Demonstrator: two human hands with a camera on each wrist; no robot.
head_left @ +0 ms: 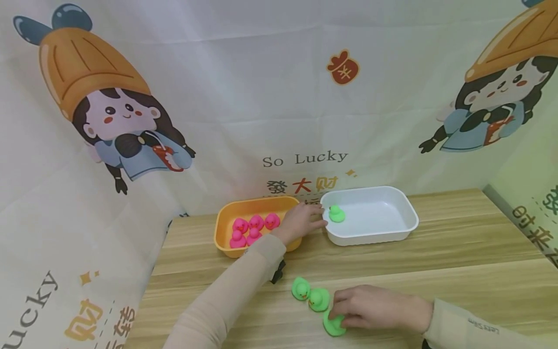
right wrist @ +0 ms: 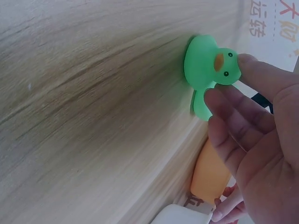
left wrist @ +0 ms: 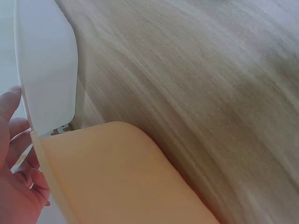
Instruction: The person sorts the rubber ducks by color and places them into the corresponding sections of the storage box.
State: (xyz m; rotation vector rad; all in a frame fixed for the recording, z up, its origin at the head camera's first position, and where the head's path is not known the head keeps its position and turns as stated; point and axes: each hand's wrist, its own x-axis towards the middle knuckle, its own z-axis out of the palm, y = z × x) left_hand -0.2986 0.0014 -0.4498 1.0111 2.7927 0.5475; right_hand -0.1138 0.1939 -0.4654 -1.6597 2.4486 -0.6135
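My right hand (head_left: 370, 306) is at a green rubber duck (head_left: 333, 325) on the table, nearest me of three in a slanting row. In the right wrist view, thumb and fingers pinch the head of this duck (right wrist: 201, 63) from both sides. The other two green ducks (head_left: 301, 288) (head_left: 319, 299) sit just beyond it. My left hand (head_left: 302, 220) reaches over the orange basket's right end, fingers extended to the white basket's left rim (left wrist: 23, 109). Inside the white basket (head_left: 375, 233), close to that rim, sits one green duck (head_left: 336, 214).
The orange basket (head_left: 221, 232) holds several pink rubber ducks (head_left: 256, 222) and stands left of the white basket, a small gap between them. Behind both hangs a printed cloth (head_left: 244, 97), which also runs along the table's left and right sides.
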